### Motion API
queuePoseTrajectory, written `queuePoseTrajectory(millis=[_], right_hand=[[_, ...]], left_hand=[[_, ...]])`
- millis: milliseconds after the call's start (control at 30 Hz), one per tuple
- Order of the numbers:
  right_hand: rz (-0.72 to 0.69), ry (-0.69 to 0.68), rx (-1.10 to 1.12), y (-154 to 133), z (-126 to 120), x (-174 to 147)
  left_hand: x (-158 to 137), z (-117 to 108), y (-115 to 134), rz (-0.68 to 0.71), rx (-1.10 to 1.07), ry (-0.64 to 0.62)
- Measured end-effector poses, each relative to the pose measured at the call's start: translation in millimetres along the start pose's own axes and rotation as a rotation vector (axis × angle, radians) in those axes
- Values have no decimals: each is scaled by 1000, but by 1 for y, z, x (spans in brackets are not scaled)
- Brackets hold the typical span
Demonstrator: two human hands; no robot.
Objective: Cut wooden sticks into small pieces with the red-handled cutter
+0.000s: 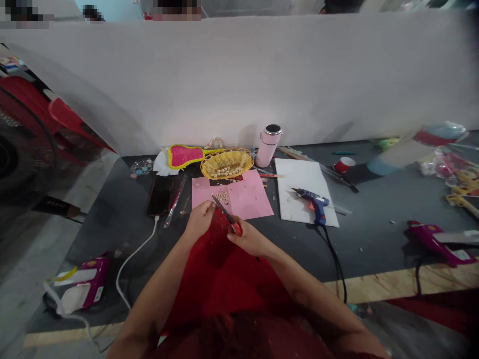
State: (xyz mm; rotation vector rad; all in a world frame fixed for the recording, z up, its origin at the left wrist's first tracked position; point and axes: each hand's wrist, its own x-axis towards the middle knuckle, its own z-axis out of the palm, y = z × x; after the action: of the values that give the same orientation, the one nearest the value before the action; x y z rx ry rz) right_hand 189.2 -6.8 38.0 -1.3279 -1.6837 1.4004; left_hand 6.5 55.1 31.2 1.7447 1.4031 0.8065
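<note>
Just beyond the scissors point(226, 216) in the right hand's point(249, 238) closed grip lie pink paper point(247, 199) and basket point(227, 163).

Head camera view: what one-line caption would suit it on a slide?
Right hand works red-handled scissors against red material held by the left hand.

Craft workshop: glue gun point(313, 203), scissors point(227, 216).

The scissors point(227, 218), red-handled with thin dark blades, slant up and left over the red sheet point(220, 259), which spreads from the desk's near edge; its material seems like felt.
</note>
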Motion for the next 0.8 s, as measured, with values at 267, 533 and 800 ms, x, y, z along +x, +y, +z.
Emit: queuePoseTrajectory(millis=[267, 533, 800], right_hand=[[-33, 159, -661, 1, -25, -14], [-43, 60, -1050, 9, -24, -26], [-179, -4, -1055, -13, -44, 13]], left_hand=[[-20, 7, -4, -262, -707, 132], [-28, 19, -14, -268, -957, 286], [-29, 15, -18, -249, -953, 173]])
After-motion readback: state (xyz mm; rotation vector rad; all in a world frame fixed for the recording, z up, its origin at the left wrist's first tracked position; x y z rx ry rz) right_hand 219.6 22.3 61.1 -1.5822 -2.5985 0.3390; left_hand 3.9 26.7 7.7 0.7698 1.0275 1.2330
